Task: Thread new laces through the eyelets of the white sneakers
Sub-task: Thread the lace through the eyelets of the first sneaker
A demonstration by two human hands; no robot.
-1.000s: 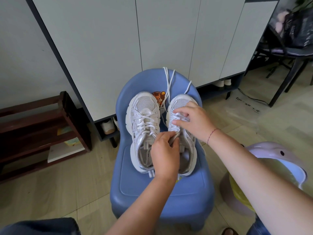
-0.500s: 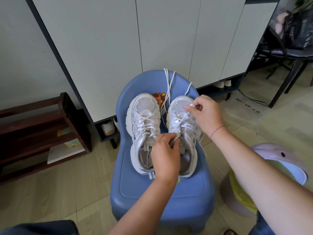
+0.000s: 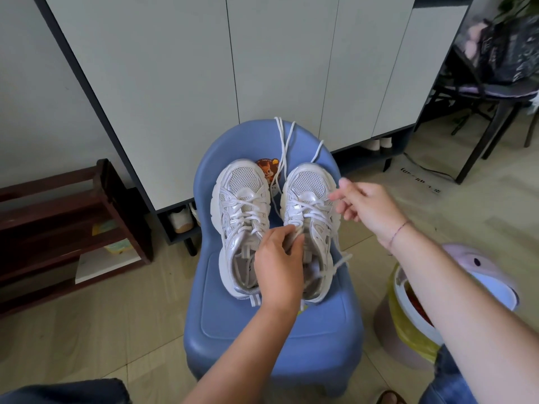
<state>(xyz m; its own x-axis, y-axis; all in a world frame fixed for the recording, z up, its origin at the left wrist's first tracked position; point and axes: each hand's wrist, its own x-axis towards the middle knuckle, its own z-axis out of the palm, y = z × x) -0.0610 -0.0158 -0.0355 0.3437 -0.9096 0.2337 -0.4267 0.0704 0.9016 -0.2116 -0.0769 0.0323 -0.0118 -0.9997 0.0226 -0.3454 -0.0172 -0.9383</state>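
White tongue (image 3: 292, 239) pinched by left fingers (image 3: 284, 231); right fingers (image 3: 339, 195) spread.

Blue plastic chair (image 3: 326, 333), wooden shoe rack (image 3: 58, 217), white cabinet (image 3: 175, 83), pink bin (image 3: 481, 266)

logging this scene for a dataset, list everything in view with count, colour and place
sneakers: two, white and silver, side by side on the chair
laces: several strands, white, in both sneakers, loose ends over the chair back
chair: one, blue, before the cabinet
sticker: one, orange, on the chair back
cabinet: one, pale doors, behind the chair
shoe rack: one, dark brown, floor at left
bin: one, pink lid, yellow liner, floor at right
black chair: one, top right, dark bag on it
left hand: grips the tongue of the sneaker nearer the bin
right hand: fingers loose, beside that sneaker's toe, holding nothing visible
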